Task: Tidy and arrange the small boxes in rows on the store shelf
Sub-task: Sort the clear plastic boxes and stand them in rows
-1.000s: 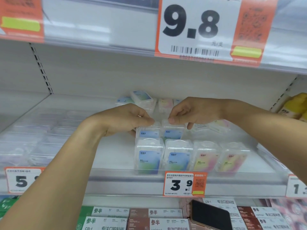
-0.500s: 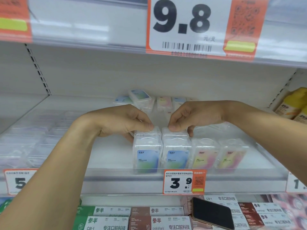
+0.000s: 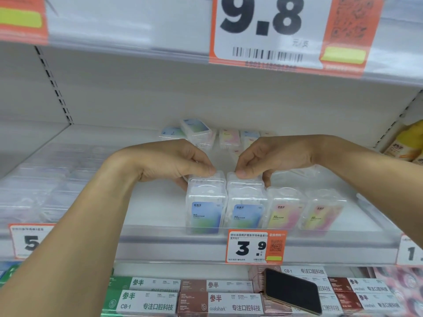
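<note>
Small clear plastic boxes stand in a front row on the white shelf (image 3: 160, 209): two blue-labelled ones (image 3: 206, 213) (image 3: 246, 215) and two pink-yellow ones (image 3: 283, 213) (image 3: 322, 213). Behind the left blue box sits a second clear box (image 3: 219, 176), which my left hand (image 3: 169, 161) pinches at its top. Behind the right blue box sits another clear box (image 3: 233, 179), pinched by my right hand (image 3: 272, 156). Both held boxes press against the front ones. Several loose boxes (image 3: 199, 131) lie tumbled at the back of the shelf.
A clear lip with a 3.9 price tag (image 3: 255, 247) runs along the shelf front. Flat clear packs (image 3: 41, 179) fill the left part. Yellow packets (image 3: 407, 140) stand far right. A black phone (image 3: 293, 290) lies on boxed goods below. The upper shelf edge carries a 9.8 tag (image 3: 274, 30).
Both hands drew the two second-row boxes forward until they closed up against the front blue boxes. The camera shifted slightly.
</note>
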A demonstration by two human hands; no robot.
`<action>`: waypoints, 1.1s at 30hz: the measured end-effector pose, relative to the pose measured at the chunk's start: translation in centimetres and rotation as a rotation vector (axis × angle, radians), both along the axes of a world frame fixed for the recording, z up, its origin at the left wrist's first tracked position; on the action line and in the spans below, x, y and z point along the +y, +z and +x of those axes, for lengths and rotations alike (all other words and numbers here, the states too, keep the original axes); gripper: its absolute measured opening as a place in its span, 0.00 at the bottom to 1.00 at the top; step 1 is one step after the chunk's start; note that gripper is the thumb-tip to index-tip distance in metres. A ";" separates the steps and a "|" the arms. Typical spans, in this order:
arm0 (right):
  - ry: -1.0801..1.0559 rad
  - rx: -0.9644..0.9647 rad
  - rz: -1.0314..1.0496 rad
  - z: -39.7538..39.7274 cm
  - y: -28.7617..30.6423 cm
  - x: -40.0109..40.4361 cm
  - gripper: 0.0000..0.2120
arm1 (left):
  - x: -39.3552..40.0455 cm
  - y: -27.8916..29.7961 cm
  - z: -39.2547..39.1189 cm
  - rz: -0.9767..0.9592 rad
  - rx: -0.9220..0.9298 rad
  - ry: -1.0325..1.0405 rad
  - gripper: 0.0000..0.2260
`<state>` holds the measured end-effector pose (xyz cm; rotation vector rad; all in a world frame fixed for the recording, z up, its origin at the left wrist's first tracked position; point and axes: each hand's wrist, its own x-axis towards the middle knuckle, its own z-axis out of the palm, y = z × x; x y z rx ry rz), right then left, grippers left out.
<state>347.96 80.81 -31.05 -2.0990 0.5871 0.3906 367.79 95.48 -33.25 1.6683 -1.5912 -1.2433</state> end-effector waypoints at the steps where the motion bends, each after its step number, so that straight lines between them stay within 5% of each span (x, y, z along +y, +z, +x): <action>1: 0.003 0.006 -0.001 0.1 -0.1 0.0 0.18 | 0.0 0.0 0.0 0.001 -0.002 0.003 0.10; 7: -0.165 -0.088 -0.093 0.1 0.8 -0.7 0.22 | -0.1 -0.1 0.1 -0.008 -0.019 -0.010 0.11; 10: -0.442 -0.246 -0.625 -0.2 0.8 -3.4 0.13 | -0.2 -0.2 0.1 -0.015 -0.028 -0.017 0.15; 12: -0.440 -0.086 -0.898 -0.3 0.0 -4.9 0.21 | -0.4 -0.3 0.0 -0.016 -0.040 -0.020 0.17; 14: -0.385 0.134 -0.825 -0.2 -1.3 -5.6 0.34 | -0.5 -0.3 -0.1 -0.012 -0.068 -0.023 0.17; 17: -0.408 0.144 -0.688 -0.2 -2.9 -6.1 0.37 | -0.8 -0.4 -0.3 -0.023 -0.094 0.011 0.16; 23: -0.621 -0.224 -0.352 -1.4 -2.4 -5.6 0.24 | -1.9 -0.5 -0.5 -0.168 -0.022 0.282 0.12; 27: -0.897 -0.634 -0.079 -3.9 -2.2 -5.2 0.26 | -2.5 0.0 -1.0 -0.317 0.013 0.414 0.10; 33: -1.016 -0.894 0.165 -10.2 -1.2 -3.9 0.21 | -4.3 2.2 -2.9 -0.385 -0.226 0.456 0.06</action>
